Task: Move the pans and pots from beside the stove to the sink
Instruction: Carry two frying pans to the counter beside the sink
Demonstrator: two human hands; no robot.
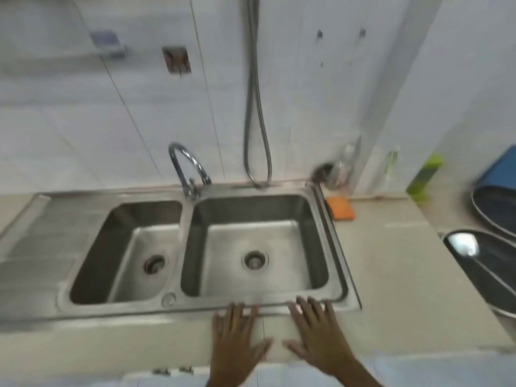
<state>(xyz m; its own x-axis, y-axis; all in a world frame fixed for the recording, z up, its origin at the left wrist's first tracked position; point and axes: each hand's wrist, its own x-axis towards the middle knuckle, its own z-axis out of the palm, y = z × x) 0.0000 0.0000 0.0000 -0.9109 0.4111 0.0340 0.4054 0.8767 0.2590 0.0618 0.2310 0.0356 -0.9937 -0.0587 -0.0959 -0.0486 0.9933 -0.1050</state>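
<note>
A steel double sink [259, 304] fills the middle of the view, and both basins hold nothing. My left hand [237, 339] and my right hand [318, 331] lie flat with fingers spread on the counter's front edge, just below the right basin. At the far right edge a dark pan [491, 272] with a shiny ladle [462, 244] in it sits on the counter. Behind it a second dark pan [494, 213] is partly cut off by the frame.
A curved tap [187, 166] stands between the basins, and a metal hose [257, 113] hangs down the tiled wall. An orange sponge [340, 208] lies right of the sink. A green bottle [424, 177] and a blue object [499, 169] stand at the back right.
</note>
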